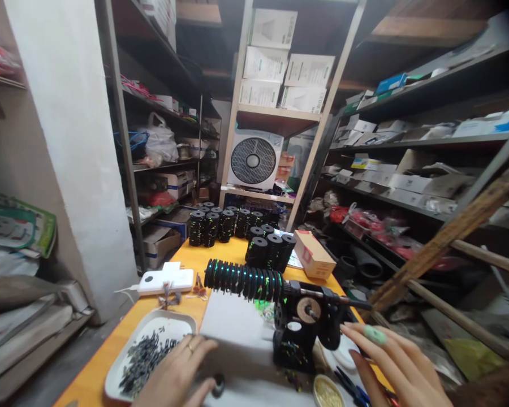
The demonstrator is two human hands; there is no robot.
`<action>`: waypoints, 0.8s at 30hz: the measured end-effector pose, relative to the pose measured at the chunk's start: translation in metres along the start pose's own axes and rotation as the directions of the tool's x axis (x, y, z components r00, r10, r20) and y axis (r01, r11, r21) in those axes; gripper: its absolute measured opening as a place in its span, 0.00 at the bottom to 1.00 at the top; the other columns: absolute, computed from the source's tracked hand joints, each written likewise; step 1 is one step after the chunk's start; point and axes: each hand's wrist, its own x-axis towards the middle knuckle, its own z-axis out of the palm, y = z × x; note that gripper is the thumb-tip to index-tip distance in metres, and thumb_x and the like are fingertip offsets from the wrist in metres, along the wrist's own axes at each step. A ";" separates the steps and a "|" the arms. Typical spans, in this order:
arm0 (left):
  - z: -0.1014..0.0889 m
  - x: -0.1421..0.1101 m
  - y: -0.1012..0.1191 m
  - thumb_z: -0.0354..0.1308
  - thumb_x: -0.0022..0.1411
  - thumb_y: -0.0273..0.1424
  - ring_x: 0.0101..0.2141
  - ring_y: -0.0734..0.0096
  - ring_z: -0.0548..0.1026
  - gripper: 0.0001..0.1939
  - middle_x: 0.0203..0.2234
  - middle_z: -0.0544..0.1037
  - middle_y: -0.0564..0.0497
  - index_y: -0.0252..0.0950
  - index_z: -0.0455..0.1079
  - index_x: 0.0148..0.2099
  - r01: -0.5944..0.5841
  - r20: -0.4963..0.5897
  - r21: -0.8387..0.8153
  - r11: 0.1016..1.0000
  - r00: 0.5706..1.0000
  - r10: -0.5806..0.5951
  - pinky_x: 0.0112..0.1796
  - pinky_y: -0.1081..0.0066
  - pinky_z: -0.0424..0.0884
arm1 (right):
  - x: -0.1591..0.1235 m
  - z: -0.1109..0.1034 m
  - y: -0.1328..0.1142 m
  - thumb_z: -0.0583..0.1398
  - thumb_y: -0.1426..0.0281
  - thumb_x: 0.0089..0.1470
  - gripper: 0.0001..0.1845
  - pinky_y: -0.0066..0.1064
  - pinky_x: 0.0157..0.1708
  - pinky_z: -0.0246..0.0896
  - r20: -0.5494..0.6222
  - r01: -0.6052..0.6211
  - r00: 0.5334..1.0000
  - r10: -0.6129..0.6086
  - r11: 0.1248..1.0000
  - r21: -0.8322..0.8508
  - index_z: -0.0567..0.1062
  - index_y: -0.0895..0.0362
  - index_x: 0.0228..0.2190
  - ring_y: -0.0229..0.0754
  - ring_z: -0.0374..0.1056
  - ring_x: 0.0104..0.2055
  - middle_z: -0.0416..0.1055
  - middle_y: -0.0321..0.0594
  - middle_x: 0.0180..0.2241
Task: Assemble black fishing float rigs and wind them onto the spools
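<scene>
My left hand (180, 364) reaches over the right rim of a white tray (109, 377) holding small dark pieces (146, 356). Its fingers are stretched and apart, and a small black ring (218, 385) lies by the thumb. A black hand-winder-like device (294, 339) stands in the middle, its horizontal shaft carrying a row of black grooved discs (244, 281) with shiny blue-green bands. My right hand (396, 359), wearing a green ring, is at the device's right end. Its index fingertip is at or against the round black part there; the thumb stays apart and no held thing shows.
Black cylinder stacks (224, 225) stand at the table's back, beside a cardboard box (314, 254). A white power strip (165, 280) lies left. A small tub (328, 392) and dark-handled pliers (351, 387) sit at front right. A wooden ladder (445, 243) leans right.
</scene>
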 end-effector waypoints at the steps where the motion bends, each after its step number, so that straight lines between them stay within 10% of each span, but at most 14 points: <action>1: -0.012 0.001 0.000 0.53 0.61 0.34 0.52 0.52 0.73 0.19 0.51 0.76 0.45 0.44 0.65 0.55 0.039 -0.016 -0.044 0.998 0.999 -0.039 0.50 0.57 0.72 | 0.006 0.000 -0.005 0.58 0.72 0.56 0.20 0.42 0.48 0.57 0.005 0.004 1.000 -0.004 1.000 0.016 0.70 0.56 0.51 0.53 0.64 0.50 0.72 0.44 0.46; 10: -0.081 0.035 -0.015 0.49 0.65 0.43 0.45 0.59 0.73 0.15 0.47 0.75 0.50 0.45 0.62 0.52 0.263 -0.137 -0.336 0.905 0.936 -0.323 0.46 0.61 0.68 | 0.049 0.021 -0.026 0.57 0.74 0.59 0.21 0.43 0.51 0.58 0.078 -0.025 0.997 0.017 0.994 0.104 0.66 0.57 0.54 0.50 0.61 0.53 0.70 0.45 0.48; 24: -0.062 0.064 -0.019 0.49 0.66 0.43 0.52 0.60 0.70 0.17 0.53 0.68 0.47 0.46 0.59 0.54 0.230 -0.066 -0.608 0.760 0.939 -0.337 0.51 0.56 0.67 | 0.093 0.051 -0.020 0.62 0.71 0.54 0.35 0.50 0.58 0.57 0.374 -0.080 0.927 0.029 0.989 0.123 0.57 0.57 0.60 0.53 0.55 0.60 0.65 0.48 0.56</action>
